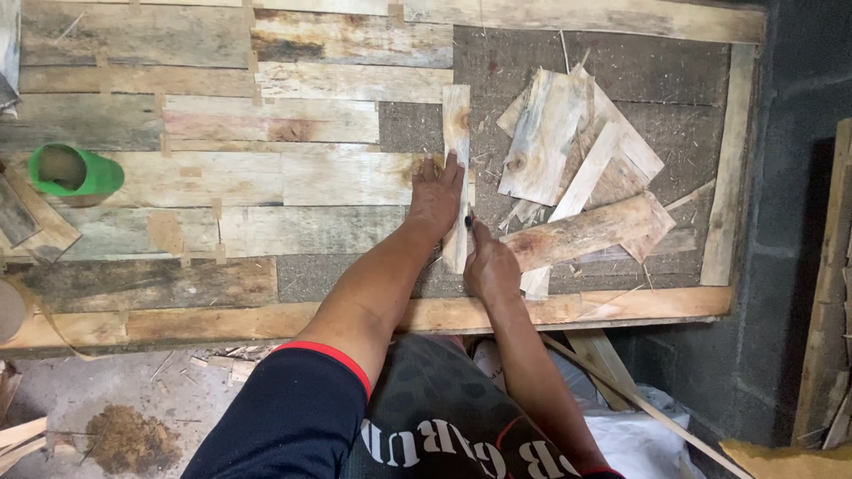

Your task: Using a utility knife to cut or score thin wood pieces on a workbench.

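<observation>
a narrow strip of pale wood (456, 142) lies lengthwise, near to far, on the counter (568, 310), at the right edge of the patchwork of weathered boards (266, 177) that covers the left and middle of the framed panel. the left hand (435, 197) is pressed flat on the strip, fingers spread and pointing far, palm down, holding it against the boards rather than gripping it. the right hand (488, 262) sits just right of the strip's near end, closed around a small dark tool (469, 220) whose tip touches the strip's right edge; what kind of tool it is cannot be told. to the right of the strip the brown backing of the panel (683, 80) is bare, dusted with chips, and a loose pile of offcuts (577, 177) lies there, pale and reddish pieces overlapping at angles, the nearest long piece reaching close to the right hand. a pale wooden frame (723, 177) runs round the panel on the far, right and near sides. at the far left a green cup (75, 171) lies on its side on the boards. below the near edge of the counter, the floor (89, 390) shows sawdust and splinters, and more planks (830, 293) lean against the grey block wall (785, 177) on the right.
</observation>
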